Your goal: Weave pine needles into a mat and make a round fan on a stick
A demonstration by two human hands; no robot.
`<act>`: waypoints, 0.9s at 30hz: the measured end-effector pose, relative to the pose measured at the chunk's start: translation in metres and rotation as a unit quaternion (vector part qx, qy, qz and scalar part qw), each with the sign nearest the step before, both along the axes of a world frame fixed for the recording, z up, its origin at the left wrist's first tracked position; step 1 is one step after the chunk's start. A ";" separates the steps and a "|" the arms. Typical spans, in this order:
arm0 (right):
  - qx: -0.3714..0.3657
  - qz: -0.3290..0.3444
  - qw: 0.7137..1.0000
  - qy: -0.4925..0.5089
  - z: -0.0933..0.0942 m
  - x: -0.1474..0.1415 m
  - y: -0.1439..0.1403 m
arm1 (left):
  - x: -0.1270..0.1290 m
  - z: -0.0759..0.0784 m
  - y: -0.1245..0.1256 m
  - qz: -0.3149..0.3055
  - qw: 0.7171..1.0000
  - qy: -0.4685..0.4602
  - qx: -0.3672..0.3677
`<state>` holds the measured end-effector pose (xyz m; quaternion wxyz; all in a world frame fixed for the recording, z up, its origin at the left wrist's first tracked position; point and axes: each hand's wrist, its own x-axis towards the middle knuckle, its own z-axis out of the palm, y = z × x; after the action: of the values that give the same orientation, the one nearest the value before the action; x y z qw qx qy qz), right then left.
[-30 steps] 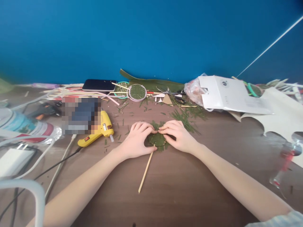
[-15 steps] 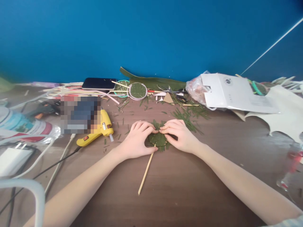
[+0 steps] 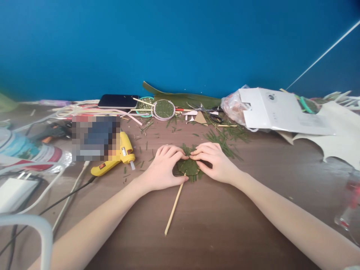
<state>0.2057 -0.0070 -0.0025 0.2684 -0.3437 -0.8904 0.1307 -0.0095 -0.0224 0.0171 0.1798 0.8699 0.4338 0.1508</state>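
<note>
Both hands rest at the middle of the brown tabletop (image 3: 213, 225), pressing a round green leaf disc (image 3: 189, 167) flat. The near half of the tabletop, toward the front edge, lies open apart from the thin wooden stick (image 3: 174, 205), which runs from under the disc toward that edge. Along the back edge, against the blue wall, lie a dark phone (image 3: 118, 101), a woven ring (image 3: 163, 109), a long green leaf (image 3: 185, 99) and a white card (image 3: 281, 112). Toward the left edge sits a yellow glue gun (image 3: 118, 155) with its cords.

The left hand (image 3: 164, 167) arches over the disc's left side, fingertips bearing down on the upper rim, thumb against the stick's upper end. The right hand (image 3: 216, 161) mirrors it on the right side, fingers curled onto the rim. The fingertips of both hands almost meet above the disc.

Compared with half a second before, hands, disc and stick keep the same places; only the view has shifted slightly.
</note>
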 end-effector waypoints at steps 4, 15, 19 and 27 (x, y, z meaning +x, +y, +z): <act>0.009 0.006 1.000 0.006 0.000 0.000 0.000 | 0.000 0.000 0.000 -0.004 1.000 0.000 0.004; 0.008 0.001 1.000 0.004 0.000 -0.001 -0.001 | 0.001 -0.005 0.001 0.012 1.000 0.015 0.009; 0.017 0.002 1.000 0.014 -0.002 -0.002 -0.001 | 0.002 -0.004 0.001 0.015 1.000 0.010 0.011; 0.017 0.001 1.000 0.018 -0.003 -0.002 -0.001 | 0.002 0.000 0.001 0.010 1.000 0.003 0.004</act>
<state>0.2036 -0.0077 -0.0056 0.2897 -0.3354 -0.8881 0.1220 -0.0079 -0.0219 0.0170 0.1734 0.8667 0.4424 0.1516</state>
